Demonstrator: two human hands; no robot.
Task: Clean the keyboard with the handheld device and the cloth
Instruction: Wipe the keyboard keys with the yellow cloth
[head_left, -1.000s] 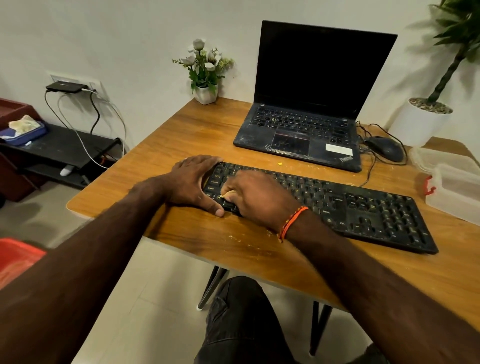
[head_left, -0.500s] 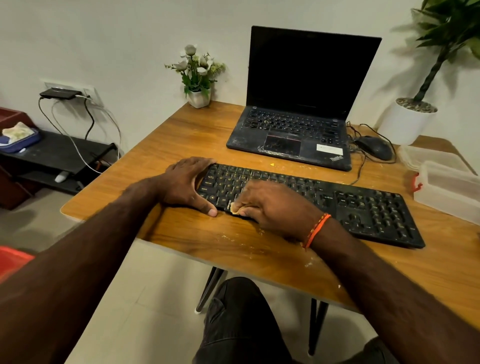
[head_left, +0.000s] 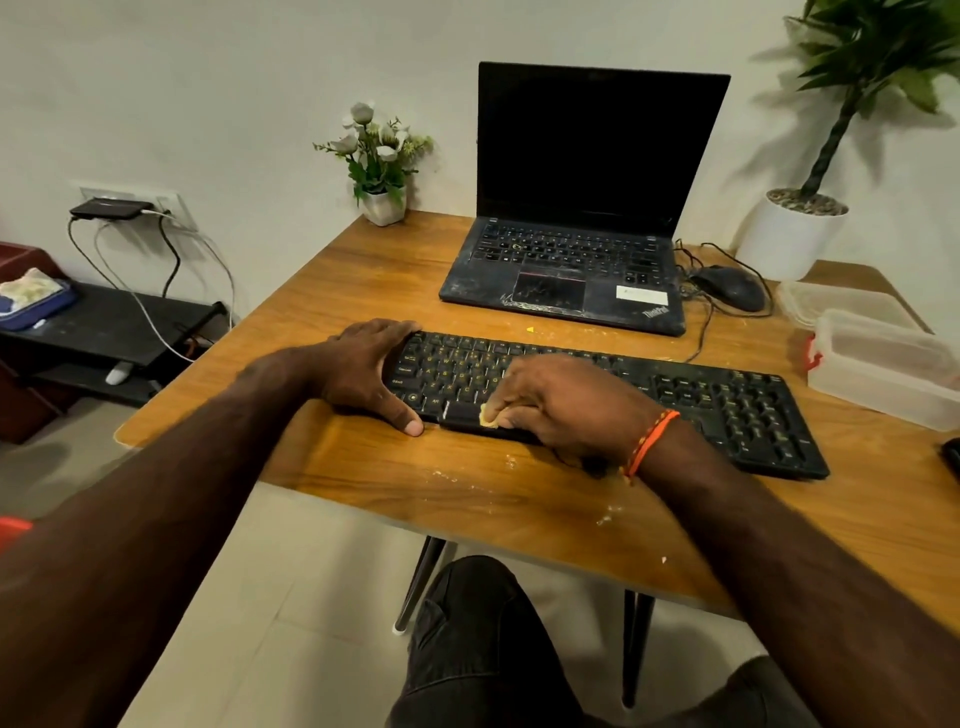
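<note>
Left hand (head_left: 363, 371) spread, bracing the keyboard's (head_left: 727, 405) left end on the desk (head_left: 519, 499). Right hand (head_left: 566, 405) curled, pinching the cloth (head_left: 488, 415) against the spacebar row.

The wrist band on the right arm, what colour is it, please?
Orange wrist band, clearest in the head view.

The right hand (head_left: 566, 402), pinching the yellowish cloth (head_left: 488, 415), slid rightward along the front row of the keyboard (head_left: 727, 400), from beside the left hand's thumb to the space bar, exposing the left-end keys.
</note>
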